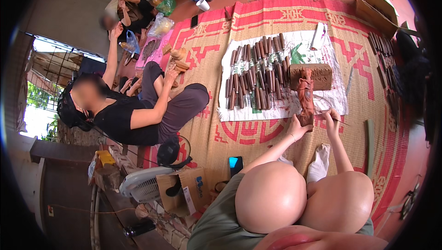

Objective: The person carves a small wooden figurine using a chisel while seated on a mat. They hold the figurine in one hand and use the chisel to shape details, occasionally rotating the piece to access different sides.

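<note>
A reddish-brown carved wooden figurine leans with its upper end on a brown wooden block, its base toward me. My left hand is closed around that base. Just to the right of it, my right hand grips a thin dark tool whose shaft sticks out to the right; its working end cannot be made out. Beyond and to the left, several carving chisels with brown wooden handles lie in rows on a white printed sack.
A red and tan mat covers the floor. At left a seated person handles a pale wooden carving. More tools lie at the right, beside a cardboard box. Near my left leg are a phone and a fan.
</note>
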Demonstrator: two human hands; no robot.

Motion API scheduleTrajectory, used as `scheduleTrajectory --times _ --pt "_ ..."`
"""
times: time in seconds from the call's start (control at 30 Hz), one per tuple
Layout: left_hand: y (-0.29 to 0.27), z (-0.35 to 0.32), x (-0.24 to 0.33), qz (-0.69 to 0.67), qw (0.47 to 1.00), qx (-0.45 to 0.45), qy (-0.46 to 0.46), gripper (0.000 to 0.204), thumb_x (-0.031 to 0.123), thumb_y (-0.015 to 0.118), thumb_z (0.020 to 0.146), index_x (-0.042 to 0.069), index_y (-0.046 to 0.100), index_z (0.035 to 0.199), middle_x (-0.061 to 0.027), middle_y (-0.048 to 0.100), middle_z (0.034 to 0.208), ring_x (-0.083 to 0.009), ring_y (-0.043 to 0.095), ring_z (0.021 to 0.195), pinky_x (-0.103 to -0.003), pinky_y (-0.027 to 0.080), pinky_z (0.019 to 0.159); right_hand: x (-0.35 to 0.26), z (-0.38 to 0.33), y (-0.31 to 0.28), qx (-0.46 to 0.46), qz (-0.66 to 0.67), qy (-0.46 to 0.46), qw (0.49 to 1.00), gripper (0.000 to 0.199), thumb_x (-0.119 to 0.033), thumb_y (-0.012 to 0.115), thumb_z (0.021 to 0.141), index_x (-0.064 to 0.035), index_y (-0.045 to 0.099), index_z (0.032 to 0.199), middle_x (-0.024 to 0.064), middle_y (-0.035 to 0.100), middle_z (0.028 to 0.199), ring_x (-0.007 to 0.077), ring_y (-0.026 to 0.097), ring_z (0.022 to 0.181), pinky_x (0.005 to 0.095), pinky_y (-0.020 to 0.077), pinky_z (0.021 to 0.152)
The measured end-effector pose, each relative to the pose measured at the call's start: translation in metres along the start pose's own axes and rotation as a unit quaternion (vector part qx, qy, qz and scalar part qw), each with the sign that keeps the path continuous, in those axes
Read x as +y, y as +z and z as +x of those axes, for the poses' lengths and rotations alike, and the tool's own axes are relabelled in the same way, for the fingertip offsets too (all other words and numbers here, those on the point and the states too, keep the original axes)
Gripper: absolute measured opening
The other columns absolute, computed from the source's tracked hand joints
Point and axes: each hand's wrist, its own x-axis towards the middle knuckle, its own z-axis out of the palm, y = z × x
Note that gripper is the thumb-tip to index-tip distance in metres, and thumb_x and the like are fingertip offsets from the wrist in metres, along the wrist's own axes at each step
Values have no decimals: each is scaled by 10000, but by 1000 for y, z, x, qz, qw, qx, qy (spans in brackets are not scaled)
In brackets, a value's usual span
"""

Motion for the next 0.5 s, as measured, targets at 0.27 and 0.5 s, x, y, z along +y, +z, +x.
scheduleTrajectory --times 0.27,0.5 --pt "2 5 -19 1 1000 -4 4 1187 562 726 626 -171 117 1335 -354 336 1331 -408 392 1243 -387 349 1023 5 -11 0 -69 -44 50 995 135 -39 564 831 12 532 709 97 629 791 84 574 682 216 453 573" --pt "-3 0 -1 17 1000 -8 -3 1164 542 733 630 -172 136 1328 -356 344 1320 -404 400 1235 -389 347 1023 17 9 1 -9 -133 -70 989 149 -50 572 831 20 514 713 82 627 784 83 560 680 226 462 624"
